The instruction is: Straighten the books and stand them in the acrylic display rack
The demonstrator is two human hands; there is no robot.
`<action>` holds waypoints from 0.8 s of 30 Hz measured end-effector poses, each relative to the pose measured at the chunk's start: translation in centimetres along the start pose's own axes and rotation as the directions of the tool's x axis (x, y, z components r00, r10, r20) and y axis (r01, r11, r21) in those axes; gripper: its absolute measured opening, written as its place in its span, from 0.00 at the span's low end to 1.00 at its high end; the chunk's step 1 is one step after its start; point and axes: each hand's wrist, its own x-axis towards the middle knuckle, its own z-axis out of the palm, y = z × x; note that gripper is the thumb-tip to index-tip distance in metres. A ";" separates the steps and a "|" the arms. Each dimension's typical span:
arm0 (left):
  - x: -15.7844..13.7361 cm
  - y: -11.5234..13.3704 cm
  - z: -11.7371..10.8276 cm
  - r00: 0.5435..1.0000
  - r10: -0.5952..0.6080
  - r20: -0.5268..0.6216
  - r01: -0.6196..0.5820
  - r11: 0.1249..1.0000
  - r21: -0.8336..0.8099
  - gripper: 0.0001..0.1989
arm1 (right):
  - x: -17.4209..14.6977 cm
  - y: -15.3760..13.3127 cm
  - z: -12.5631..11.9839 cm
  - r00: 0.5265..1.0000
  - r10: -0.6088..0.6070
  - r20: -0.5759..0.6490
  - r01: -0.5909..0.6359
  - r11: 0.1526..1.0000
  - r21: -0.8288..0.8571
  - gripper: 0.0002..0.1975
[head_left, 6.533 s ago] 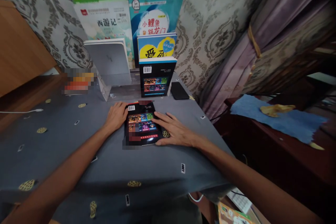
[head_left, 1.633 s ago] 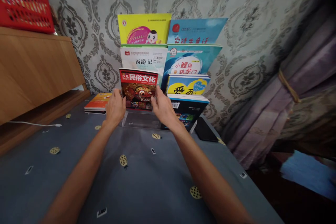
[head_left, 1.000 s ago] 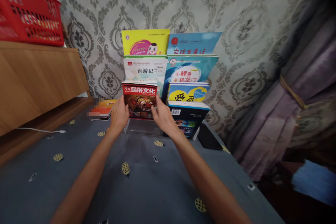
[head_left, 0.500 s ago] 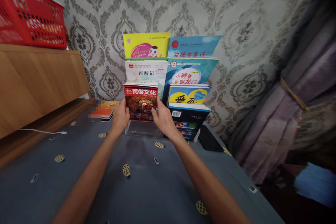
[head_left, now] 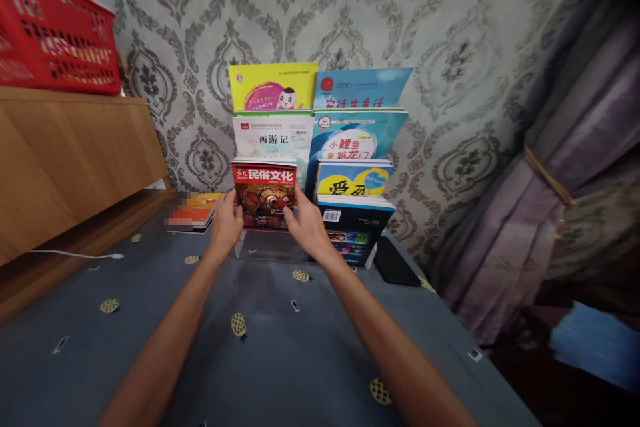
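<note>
A red-topped book (head_left: pixel 265 197) with a dragon-like mask on its cover stands upright in the left column of a clear stepped rack (head_left: pixel 270 247). My left hand (head_left: pixel 227 220) grips its left edge and my right hand (head_left: pixel 306 219) its right edge, thumb on the cover. Behind it rise a white book (head_left: pixel 273 139) and a yellow book (head_left: pixel 274 85). The right column holds a dark book (head_left: pixel 357 220) in front, then a yellow-and-blue book (head_left: pixel 353 180), a teal book (head_left: pixel 360 137) and a blue book (head_left: pixel 365 87). The fingers behind the red book are hidden.
An orange book (head_left: pixel 195 210) lies at the left, near a wooden cabinet (head_left: pixel 75 167) bearing a red basket (head_left: pixel 65 33). A white cable (head_left: pixel 75 253) crosses the blue patterned cloth (head_left: pixel 270 360). A black flat object (head_left: pixel 395 263) lies right of the rack; a curtain (head_left: pixel 505 247) hangs beyond.
The whole view has shifted slightly, with the rack and books now a little further left in the picture. Both hands keep the same hold on the red book.
</note>
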 end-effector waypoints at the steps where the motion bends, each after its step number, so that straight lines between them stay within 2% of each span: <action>1: 0.0 0.0 0.0 1.000 0.000 -0.002 0.000 1.000 0.000 0.21 | 0.0 0.0 0.0 1.000 0.004 -0.004 -0.004 1.000 0.000 0.27; 14: -0.3 0.3 0.0 0.999 0.028 -0.017 -0.028 0.999 0.025 0.22 | 0.0 -0.2 0.3 0.999 0.051 -0.007 -0.051 0.997 -0.050 0.30; 20: -0.4 0.3 -0.1 0.999 0.033 0.020 -0.034 0.998 0.046 0.23 | 0.0 0.0 0.4 0.999 0.051 -0.012 -0.051 0.998 -0.033 0.30; 24: -0.2 0.3 -0.2 0.999 0.031 0.034 -0.031 0.999 0.016 0.24 | 0.1 0.3 0.1 1.000 0.000 0.015 0.000 0.999 0.039 0.31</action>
